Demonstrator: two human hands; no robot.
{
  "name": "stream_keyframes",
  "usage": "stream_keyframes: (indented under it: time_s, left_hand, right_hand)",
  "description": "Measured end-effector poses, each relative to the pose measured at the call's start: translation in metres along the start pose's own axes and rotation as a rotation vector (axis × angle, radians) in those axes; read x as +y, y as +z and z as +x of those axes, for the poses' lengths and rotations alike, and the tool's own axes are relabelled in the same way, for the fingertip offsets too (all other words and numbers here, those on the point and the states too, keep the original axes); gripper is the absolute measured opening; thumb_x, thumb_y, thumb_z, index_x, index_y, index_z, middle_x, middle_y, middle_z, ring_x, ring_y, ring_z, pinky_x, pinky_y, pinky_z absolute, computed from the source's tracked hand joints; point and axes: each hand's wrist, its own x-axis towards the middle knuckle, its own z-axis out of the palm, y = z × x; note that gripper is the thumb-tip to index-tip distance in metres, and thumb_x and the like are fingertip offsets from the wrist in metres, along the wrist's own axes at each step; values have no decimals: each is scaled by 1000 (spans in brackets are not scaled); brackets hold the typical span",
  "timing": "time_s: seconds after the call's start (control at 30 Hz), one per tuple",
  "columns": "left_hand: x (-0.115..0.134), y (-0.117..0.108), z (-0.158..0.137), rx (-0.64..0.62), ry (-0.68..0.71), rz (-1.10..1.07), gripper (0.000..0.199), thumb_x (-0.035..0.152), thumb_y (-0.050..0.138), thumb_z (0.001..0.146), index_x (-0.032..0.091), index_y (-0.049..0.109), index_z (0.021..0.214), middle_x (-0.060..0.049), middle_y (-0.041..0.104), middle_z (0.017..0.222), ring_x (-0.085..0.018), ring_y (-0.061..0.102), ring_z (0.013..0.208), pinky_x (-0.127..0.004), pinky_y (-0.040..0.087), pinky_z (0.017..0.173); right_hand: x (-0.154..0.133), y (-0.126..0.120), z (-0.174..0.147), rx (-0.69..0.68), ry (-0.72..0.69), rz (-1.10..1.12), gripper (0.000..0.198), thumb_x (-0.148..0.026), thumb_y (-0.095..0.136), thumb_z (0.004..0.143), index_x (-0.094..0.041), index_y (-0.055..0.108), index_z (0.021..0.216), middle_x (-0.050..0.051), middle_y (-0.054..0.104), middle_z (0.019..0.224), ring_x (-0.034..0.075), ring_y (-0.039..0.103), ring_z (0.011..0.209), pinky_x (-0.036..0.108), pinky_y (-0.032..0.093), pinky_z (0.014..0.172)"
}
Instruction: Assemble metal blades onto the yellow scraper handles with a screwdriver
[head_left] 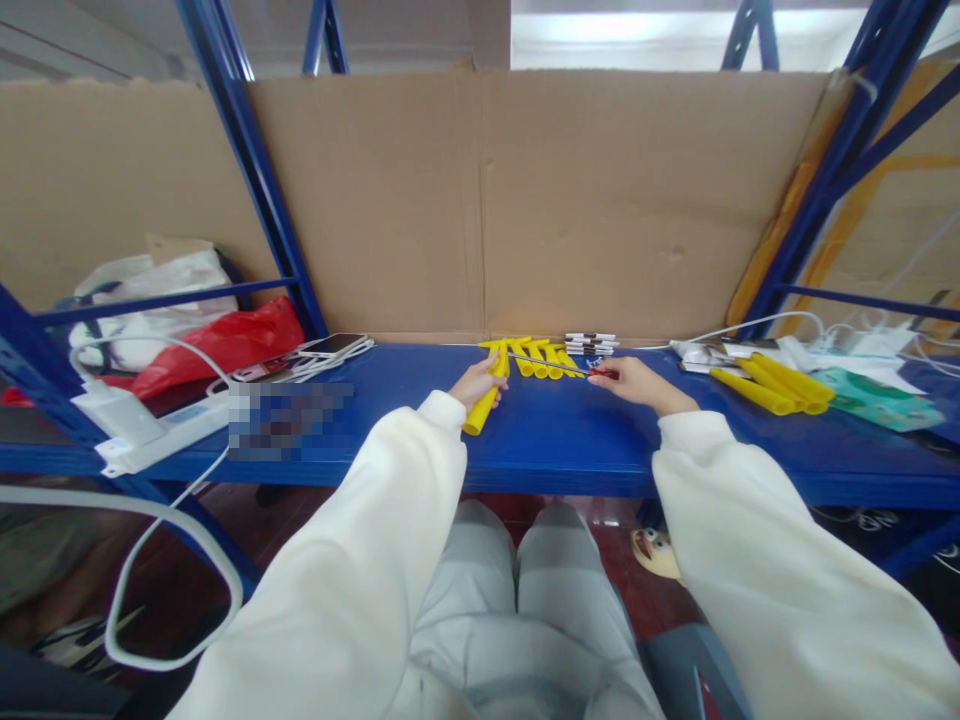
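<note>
My left hand (471, 386) is closed around a yellow tapered plastic tube (480, 412), tilted with its wider open end towards me. My right hand (636, 384) grips the dark red handle of a screwdriver (555, 364). Its long thin shaft points left, and the tip reaches the upper part of the held tube; whether it touches a screw there is too small to tell. Behind the shaft lie several similar yellow pieces (553, 362) in a row. A small stack of white and dark strips (590, 344) sits just beyond them.
On the blue bench (555, 450), more yellow tubes (772, 385) lie at the right beside a green packet (877, 400) and white cables. A white power strip (169, 430), a phone (334, 346) and a red bag (225, 345) are at the left. Cardboard (600, 200) closes off the back.
</note>
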Motion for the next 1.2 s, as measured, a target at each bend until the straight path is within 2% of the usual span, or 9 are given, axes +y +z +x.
stream_keyframes:
  time_s: [0.2,0.33,0.5,0.6,0.73,0.83,1.03,1.2]
  left_hand:
    - [-2,0,3,1,9,-4,79,1,54,90,24,31,163,4,57,65,-10,48,45,-20,40,46]
    - [0,2,-1,4,3,-4,81,0,54,90,24,30,163,4,56,64,-9,48,45,-19,39,44]
    - [2,3,-2,23,3,-3,79,0,53,91,22,31,163,5,56,63,-9,46,43,-19,37,43]
    - [1,2,0,23,2,1,79,0,53,91,23,31,163,5,56,63,-9,47,43,-18,38,43]
    - [-1,1,3,5,5,6,82,1,55,89,25,30,163,5,56,64,-9,49,45,-18,39,44]
    - [-1,0,3,0,10,7,82,2,54,89,25,29,164,5,56,64,-9,48,45,-19,40,45]
    - [-3,0,4,6,16,11,81,1,55,90,24,30,164,4,56,65,-9,49,46,-19,40,45]
    - [-4,-1,6,7,18,14,82,2,56,89,25,30,164,4,58,66,-9,50,46,-19,41,46]
  right_hand:
    - [3,5,4,79,59,24,29,-43,75,70,-24,53,73,4,69,73,20,60,65,31,44,61]
    - [6,3,2,112,20,-73,28,-44,71,76,-24,53,70,3,66,67,19,56,62,29,40,58]
    - [-1,0,-2,14,-26,-42,29,-48,59,86,-23,61,73,6,70,72,20,60,66,31,43,62]
    - [-2,2,0,21,-28,-13,26,-47,63,82,-23,60,74,6,70,74,21,61,68,31,44,63]
    - [3,4,1,104,36,-58,24,-39,70,75,-24,52,73,3,66,71,19,58,64,30,42,61]
    - [2,3,0,96,27,-83,23,-38,68,77,-24,51,71,3,66,70,19,57,64,30,41,61]
    - [-5,-1,-2,-8,-24,-47,27,-47,60,85,-23,62,72,7,72,74,22,62,69,32,45,63]
    - [0,4,1,58,6,-10,25,-46,68,79,-23,59,79,6,71,76,23,62,70,32,47,64]
